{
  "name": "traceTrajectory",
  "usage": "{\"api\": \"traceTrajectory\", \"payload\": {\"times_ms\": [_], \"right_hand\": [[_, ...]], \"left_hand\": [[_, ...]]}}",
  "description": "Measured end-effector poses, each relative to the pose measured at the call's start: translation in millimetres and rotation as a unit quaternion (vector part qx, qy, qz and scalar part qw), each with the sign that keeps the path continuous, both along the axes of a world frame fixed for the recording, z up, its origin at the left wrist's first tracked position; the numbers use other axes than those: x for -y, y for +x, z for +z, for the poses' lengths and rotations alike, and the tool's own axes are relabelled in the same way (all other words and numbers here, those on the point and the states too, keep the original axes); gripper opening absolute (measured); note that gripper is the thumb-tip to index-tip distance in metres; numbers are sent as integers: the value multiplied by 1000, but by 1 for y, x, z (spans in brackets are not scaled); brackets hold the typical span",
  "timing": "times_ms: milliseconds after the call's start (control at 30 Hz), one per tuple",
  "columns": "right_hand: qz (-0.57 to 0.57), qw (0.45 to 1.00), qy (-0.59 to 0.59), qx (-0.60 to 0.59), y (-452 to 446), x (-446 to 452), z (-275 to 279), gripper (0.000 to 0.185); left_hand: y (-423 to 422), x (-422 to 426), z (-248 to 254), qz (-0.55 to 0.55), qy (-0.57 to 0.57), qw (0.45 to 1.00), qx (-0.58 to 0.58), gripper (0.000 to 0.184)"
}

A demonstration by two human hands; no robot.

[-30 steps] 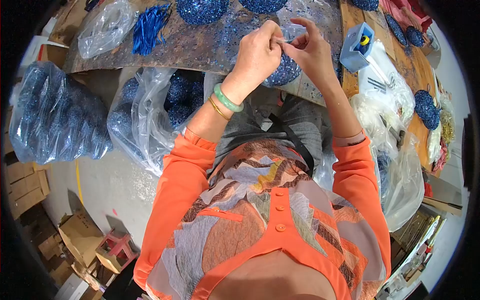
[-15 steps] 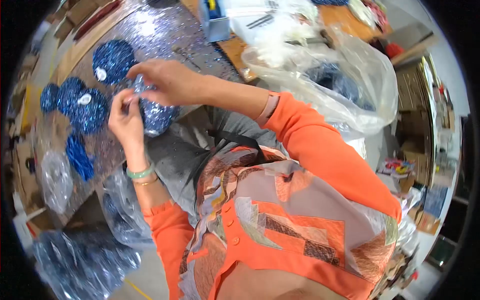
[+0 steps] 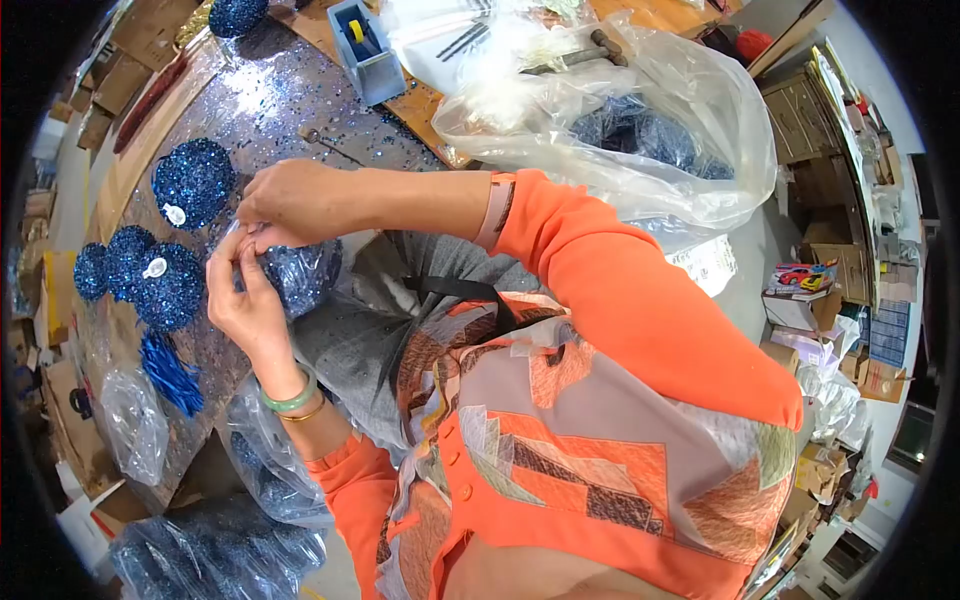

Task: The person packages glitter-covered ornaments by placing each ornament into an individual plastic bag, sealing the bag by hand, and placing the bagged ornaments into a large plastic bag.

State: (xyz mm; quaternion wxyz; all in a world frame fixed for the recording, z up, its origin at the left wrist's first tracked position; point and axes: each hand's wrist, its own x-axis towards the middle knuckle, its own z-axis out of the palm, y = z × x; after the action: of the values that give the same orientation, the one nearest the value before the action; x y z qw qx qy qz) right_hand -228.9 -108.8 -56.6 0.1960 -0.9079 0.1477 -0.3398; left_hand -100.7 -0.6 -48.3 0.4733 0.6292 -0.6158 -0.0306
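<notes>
My left hand (image 3: 246,300), with the green bangle at its wrist, has its fingertips pinched together on something small and clear. My right hand (image 3: 295,203) meets it there, its fingers also closed at the same spot. What they hold looks like thin clear plastic, mostly hidden by the fingers. Just below my hands a glittery blue ball (image 3: 303,275) lies in clear plastic at the table edge. Other glittery blue balls with round white tags, one (image 3: 196,182) beyond my hands and one (image 3: 170,287) to their left, rest on the glitter-strewn table (image 3: 300,80).
Blue tinsel strips (image 3: 168,372) and an empty clear bag (image 3: 134,428) lie at the left. A blue tape dispenser (image 3: 366,50) stands near a metal tool (image 3: 333,146). A large clear bag (image 3: 700,115) holds blue items at the right. Bagged blue balls (image 3: 220,550) are at lower left.
The view has swung to the right, so the table now appears at the left. My hands have come together again after being slightly apart, over the plastic-covered ball.
</notes>
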Motion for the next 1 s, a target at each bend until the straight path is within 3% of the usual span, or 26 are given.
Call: {"api": "traceTrajectory", "payload": {"times_ms": [100, 133, 200, 333, 367, 400, 433, 633, 700, 767, 867, 900, 1000], "right_hand": [[-28, 999, -4, -36, -11, -3, 6, 20], [-39, 998, -8, -51, -17, -2, 4, 19], [-49, 995, -23, -78, -26, 4, -2, 17], [-23, 997, 74, 24, -64, 13, 18, 16], [-62, 994, 86, 20, -80, 12, 37, 13], [-55, 977, 194, 63, -99, 14, 52, 9], [-104, 973, 199, 59, -123, 24, 60, 8], [-359, 927, 19, 101, -275, 15, 141, 7], [-468, 881, -4, 64, -301, -3, 149, 9], [-571, 812, -93, -70, -316, -17, 147, 15], [-592, 752, -162, -240, -334, -29, 132, 18], [-617, 725, -101, -287, -336, -32, 128, 20], [-600, 733, -25, -320, -337, -31, 118, 24]], "left_hand": [[-14, 0, 4, -26, -11, 999, -32, 22], [-13, 0, 4, -21, -19, 999, 25, 30], [-18, -1, 11, -25, -20, 999, 3, 35], [-13, -8, 25, 20, -84, 993, 83, 42], [-12, -13, 29, 30, -101, 990, 91, 41], [-7, -15, 29, 30, -107, 990, 87, 39], [-4, -19, 29, 37, -102, 992, 64, 37], [22, -24, 14, 52, -86, 995, 20, 26], [25, -20, 12, 32, -74, 997, 1, 24], [22, -15, 12, 8, -71, 997, -10, 22], [20, -13, 16, -10, -81, 997, -10, 21], [22, -13, 19, -14, -90, 996, -11, 22], [32, -24, 36, -9, -113, 993, -15, 23]]}}
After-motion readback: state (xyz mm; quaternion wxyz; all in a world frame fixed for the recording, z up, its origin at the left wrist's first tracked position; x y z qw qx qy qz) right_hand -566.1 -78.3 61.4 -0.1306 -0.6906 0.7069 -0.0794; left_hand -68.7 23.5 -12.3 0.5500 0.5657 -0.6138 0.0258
